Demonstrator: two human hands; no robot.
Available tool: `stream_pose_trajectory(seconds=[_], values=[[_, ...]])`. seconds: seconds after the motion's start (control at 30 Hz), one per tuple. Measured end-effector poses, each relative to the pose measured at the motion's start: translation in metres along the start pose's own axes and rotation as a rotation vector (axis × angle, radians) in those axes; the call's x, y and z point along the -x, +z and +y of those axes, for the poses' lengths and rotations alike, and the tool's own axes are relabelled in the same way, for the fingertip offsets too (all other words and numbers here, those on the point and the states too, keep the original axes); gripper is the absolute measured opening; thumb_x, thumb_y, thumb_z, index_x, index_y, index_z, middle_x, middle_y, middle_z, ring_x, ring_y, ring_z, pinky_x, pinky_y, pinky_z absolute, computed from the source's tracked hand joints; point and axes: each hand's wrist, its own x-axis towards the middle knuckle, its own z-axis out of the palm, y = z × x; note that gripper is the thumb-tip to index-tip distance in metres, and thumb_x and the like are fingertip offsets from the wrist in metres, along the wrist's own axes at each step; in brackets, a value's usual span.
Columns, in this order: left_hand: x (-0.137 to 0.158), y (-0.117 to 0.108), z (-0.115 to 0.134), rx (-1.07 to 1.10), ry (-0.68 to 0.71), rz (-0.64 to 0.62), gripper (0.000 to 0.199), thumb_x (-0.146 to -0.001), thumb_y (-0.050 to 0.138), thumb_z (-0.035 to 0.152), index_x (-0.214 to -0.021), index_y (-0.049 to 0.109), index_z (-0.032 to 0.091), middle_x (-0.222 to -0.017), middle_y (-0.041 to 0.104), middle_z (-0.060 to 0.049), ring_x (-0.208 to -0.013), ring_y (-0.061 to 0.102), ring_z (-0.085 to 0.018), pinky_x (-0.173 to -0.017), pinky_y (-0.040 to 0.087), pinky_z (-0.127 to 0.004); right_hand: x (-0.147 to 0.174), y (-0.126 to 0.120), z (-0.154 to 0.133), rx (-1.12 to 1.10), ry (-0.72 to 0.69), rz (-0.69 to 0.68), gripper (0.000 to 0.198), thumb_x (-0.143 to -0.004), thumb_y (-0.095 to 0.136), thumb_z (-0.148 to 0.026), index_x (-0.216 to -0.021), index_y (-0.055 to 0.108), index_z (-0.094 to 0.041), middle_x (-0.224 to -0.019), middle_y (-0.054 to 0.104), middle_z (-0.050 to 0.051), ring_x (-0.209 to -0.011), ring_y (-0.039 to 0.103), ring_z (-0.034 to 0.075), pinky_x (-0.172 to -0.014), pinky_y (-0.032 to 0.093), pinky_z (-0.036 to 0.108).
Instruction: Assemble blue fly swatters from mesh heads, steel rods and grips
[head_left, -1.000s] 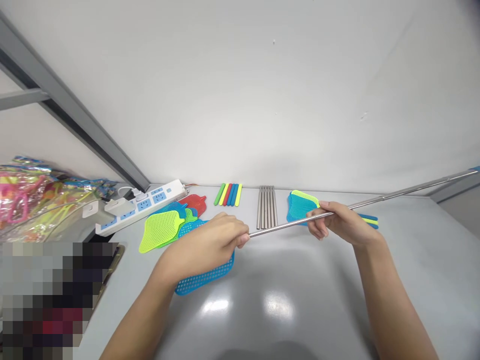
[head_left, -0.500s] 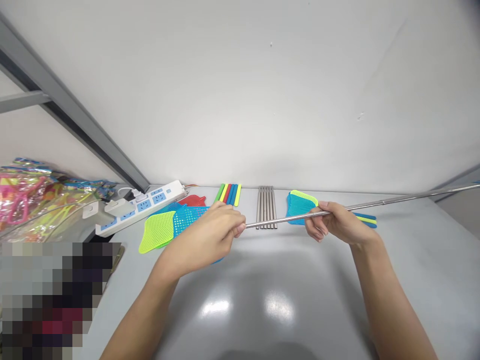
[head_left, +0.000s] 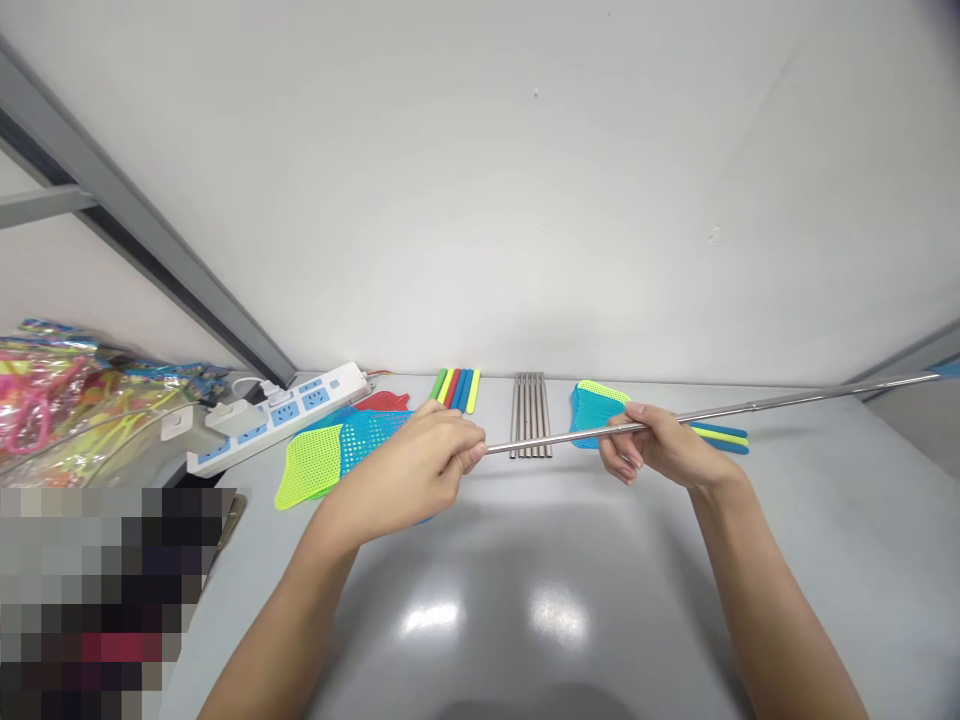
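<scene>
A long, thin telescopic metal rod (head_left: 559, 440) runs slantwise above the table, rising to the right. My left hand (head_left: 412, 470) is closed around its left end. Partway along, my right hand (head_left: 667, 448) pinches the rod between thumb and fingers. At the right edge of the view, the rod ends in a blue part (head_left: 949, 369). Behind and under my left hand is a blue perforated fly swatter head (head_left: 367, 440); whether it joins the rod is hidden. A yellow-green swatter head (head_left: 309, 468) lies beside it, with a red one (head_left: 381, 401) behind.
Several coloured handles (head_left: 455, 390) and several short metal rods (head_left: 531, 415) lie in rows near the wall. More swatter heads (head_left: 596, 412) and handles (head_left: 724, 437) lie right. A power strip (head_left: 300, 405) and plastic-wrapped goods (head_left: 67, 400) are left.
The view has shifted slightly. More of the blue part at the rod's right end shows. Both hands keep the same hold on the rod.
</scene>
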Motion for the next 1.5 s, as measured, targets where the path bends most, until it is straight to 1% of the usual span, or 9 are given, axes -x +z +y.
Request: stream_pose_trajectory(seconds=[0.27, 0.4, 0.67, 0.8, 1.0, 1.17, 1.37, 1.5], values=[[0.000, -0.001, -0.001, 0.004, -0.001, -0.001, 0.024, -0.080, 0.026, 0.019, -0.057, 0.032, 0.019, -0.057, 0.037, 0.003, -0.063, 0.040, -0.012, -0.079, 0.032, -0.032, -0.003, 0.004, 0.001, -0.010, -0.011, -0.001, 0.047, -0.084, 0.020, -0.033, -0.047, 0.044, -0.015, -0.048, 0.046, 0.003, -0.046, 0.044, 0.012, -0.052, 0.035, 0.029], [0.000, -0.001, -0.002, 0.003, -0.011, -0.009, 0.024, -0.080, 0.025, 0.021, -0.057, 0.031, 0.019, -0.057, 0.036, 0.003, -0.065, 0.040, -0.013, -0.076, 0.033, -0.032, -0.004, 0.005, 0.003, -0.005, -0.013, -0.002, 0.049, -0.085, 0.019, -0.035, -0.047, 0.044, -0.015, -0.048, 0.046, 0.003, -0.046, 0.044, 0.012, -0.051, 0.035, 0.028], [0.000, 0.001, -0.003, 0.022, -0.049, -0.015, 0.025, -0.080, 0.026, 0.021, -0.056, 0.031, 0.018, -0.057, 0.036, 0.003, -0.063, 0.040, -0.013, -0.071, 0.035, -0.032, -0.006, 0.007, 0.004, -0.038, -0.007, -0.019, 0.049, -0.085, 0.021, -0.035, -0.045, 0.042, -0.015, -0.045, 0.043, 0.002, -0.042, 0.043, 0.011, -0.046, 0.033, 0.027], [0.001, 0.000, -0.002, 0.024, -0.054, -0.025, 0.025, -0.080, 0.025, 0.022, -0.056, 0.029, 0.018, -0.057, 0.034, 0.003, -0.062, 0.039, -0.012, -0.072, 0.035, -0.033, -0.007, 0.009, 0.005, -0.071, -0.005, -0.030, 0.049, -0.084, 0.021, -0.035, -0.043, 0.041, -0.016, -0.042, 0.041, 0.001, -0.039, 0.041, 0.011, -0.044, 0.032, 0.027], [0.000, 0.000, -0.002, 0.053, -0.081, -0.025, 0.024, -0.080, 0.025, 0.022, -0.057, 0.031, 0.019, -0.057, 0.035, 0.003, -0.063, 0.039, -0.013, -0.071, 0.035, -0.032, -0.008, 0.012, 0.004, -0.068, 0.003, -0.023, 0.050, -0.084, 0.023, -0.036, -0.042, 0.040, -0.016, -0.041, 0.040, 0.000, -0.038, 0.040, 0.011, -0.043, 0.032, 0.027], [0.000, 0.001, -0.001, 0.008, -0.060, -0.017, 0.025, -0.080, 0.024, 0.022, -0.056, 0.026, 0.018, -0.056, 0.033, 0.003, -0.059, 0.037, -0.012, -0.072, 0.033, -0.032, -0.009, 0.014, 0.005, -0.069, 0.005, -0.021, 0.049, -0.084, 0.022, -0.036, -0.042, 0.039, -0.016, -0.042, 0.039, 0.000, -0.039, 0.040, 0.011, -0.043, 0.032, 0.026], [-0.002, 0.002, 0.000, 0.003, -0.049, -0.006, 0.025, -0.081, 0.025, 0.022, -0.056, 0.025, 0.019, -0.056, 0.036, 0.002, -0.059, 0.036, -0.013, -0.067, 0.034, -0.030, -0.009, 0.014, 0.006, -0.057, 0.022, -0.034, 0.049, -0.085, 0.021, -0.036, -0.044, 0.040, -0.016, -0.043, 0.039, 0.000, -0.040, 0.041, 0.010, -0.044, 0.032, 0.026], [-0.002, 0.001, 0.002, 0.010, -0.049, -0.005, 0.025, -0.081, 0.027, 0.022, -0.056, 0.027, 0.019, -0.056, 0.038, 0.002, -0.061, 0.037, -0.013, -0.065, 0.034, -0.029, -0.009, 0.014, 0.006, -0.049, 0.024, -0.039, 0.049, -0.085, 0.021, -0.036, -0.045, 0.040, -0.015, -0.043, 0.039, 0.000, -0.040, 0.041, 0.010, -0.045, 0.032, 0.026]])
